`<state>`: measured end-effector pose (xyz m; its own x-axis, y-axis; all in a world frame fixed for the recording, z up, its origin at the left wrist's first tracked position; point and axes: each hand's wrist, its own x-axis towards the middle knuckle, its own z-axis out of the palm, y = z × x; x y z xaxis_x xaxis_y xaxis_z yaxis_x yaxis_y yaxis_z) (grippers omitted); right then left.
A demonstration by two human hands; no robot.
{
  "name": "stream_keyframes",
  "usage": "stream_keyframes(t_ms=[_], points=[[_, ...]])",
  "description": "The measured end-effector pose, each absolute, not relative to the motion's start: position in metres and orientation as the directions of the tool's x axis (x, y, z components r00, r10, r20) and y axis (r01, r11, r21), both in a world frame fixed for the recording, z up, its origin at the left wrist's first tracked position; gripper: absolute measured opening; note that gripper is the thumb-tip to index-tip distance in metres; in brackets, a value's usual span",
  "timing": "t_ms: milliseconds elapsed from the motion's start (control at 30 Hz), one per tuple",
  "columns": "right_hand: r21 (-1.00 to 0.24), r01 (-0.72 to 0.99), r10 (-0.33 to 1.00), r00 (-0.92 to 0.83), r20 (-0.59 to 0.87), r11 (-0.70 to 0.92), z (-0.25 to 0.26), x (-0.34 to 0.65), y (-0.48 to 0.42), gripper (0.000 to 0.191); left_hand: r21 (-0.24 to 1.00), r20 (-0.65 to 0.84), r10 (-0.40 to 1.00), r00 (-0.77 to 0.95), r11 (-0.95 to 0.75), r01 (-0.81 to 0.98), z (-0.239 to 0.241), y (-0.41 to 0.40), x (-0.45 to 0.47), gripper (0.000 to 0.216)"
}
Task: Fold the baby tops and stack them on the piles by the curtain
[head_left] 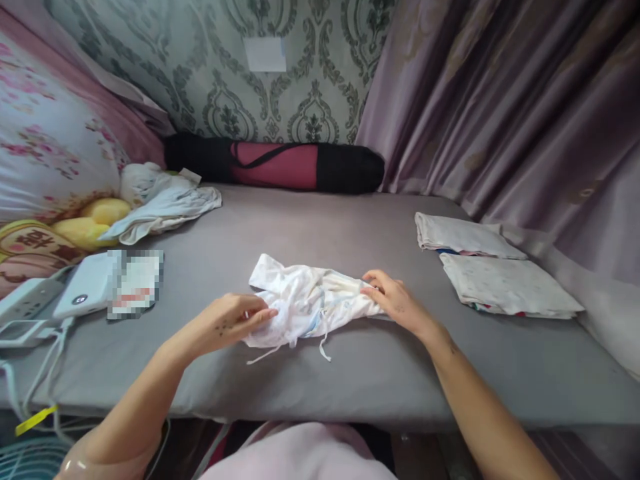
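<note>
A small white garment (310, 300) with pale prints and thin tie strings lies crumpled on the grey sheet before me. Two of its strings trail toward the near side. My left hand (245, 317) grips the garment's left end, thumb on top of the cloth and the other fingers curled, partly hidden. At the other end, my right hand (393, 299) pinches the narrow gathered cloth between thumb and fingers. The garment's underside cannot be seen.
Two folded cloth stacks, one farther (465, 235) and one nearer (510, 283), lie on the right. Leftward are rumpled clothes (170, 203), a white power bank (87, 287), a power strip (30, 300) and cables. A black and red long bag (275, 165) rests against the wall.
</note>
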<state>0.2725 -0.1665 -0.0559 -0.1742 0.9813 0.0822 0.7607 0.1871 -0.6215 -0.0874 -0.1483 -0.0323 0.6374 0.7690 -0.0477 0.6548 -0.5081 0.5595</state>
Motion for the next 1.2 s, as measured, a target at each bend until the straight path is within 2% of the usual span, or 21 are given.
stream_keyframes(t_ms=[67,200,400,567,733,867,1000,1133,1200], points=[[-0.617,0.777,0.989,-0.149,0.013,0.125,-0.064,0.274,-0.172,0.025,0.582,-0.035,0.817,0.575,-0.451,0.677,-0.038,-0.140,-0.087,0.043],[-0.591,0.806,0.998,-0.054,-0.021,0.031,-0.063,0.274,-0.178,0.023,0.642,0.041,0.855,0.517,-0.419,0.642,-0.038,-0.104,-0.063,0.034],[-0.550,0.831,0.996,-0.052,0.075,0.084,-0.067,0.271,-0.179,0.023,0.609,-0.005,0.721,0.693,-0.548,0.574,-0.062,-0.036,-0.007,0.035],[-0.515,0.853,0.995,-0.045,0.086,0.084,-0.067,0.269,-0.184,0.029,0.553,-0.087,0.627,0.774,-0.616,0.561,-0.085,-0.009,0.014,0.035],[-0.500,0.865,0.995,0.018,0.102,0.035,-0.065,0.261,-0.184,0.024,0.630,-0.055,0.637,0.769,-0.575,0.522,-0.084,-0.018,0.011,0.035],[-0.528,0.848,0.990,0.032,0.136,0.045,-0.065,0.258,-0.178,0.024,0.733,0.001,0.721,0.693,-0.472,0.491,-0.068,-0.031,0.003,0.034],[-0.640,0.754,0.971,0.012,0.241,0.149,-0.057,0.259,-0.166,0.025,0.778,0.062,0.784,0.617,-0.425,0.462,-0.037,-0.039,-0.012,0.033],[-0.711,0.673,0.950,0.040,0.310,0.204,-0.021,0.261,-0.144,0.029,0.798,0.109,0.777,0.621,-0.441,0.412,0.015,-0.042,-0.025,0.032],[-0.682,0.673,0.906,0.038,0.421,0.288,0.011,0.260,-0.133,0.032,0.764,0.239,0.793,0.561,-0.510,0.396,0.051,-0.046,-0.029,0.031]])
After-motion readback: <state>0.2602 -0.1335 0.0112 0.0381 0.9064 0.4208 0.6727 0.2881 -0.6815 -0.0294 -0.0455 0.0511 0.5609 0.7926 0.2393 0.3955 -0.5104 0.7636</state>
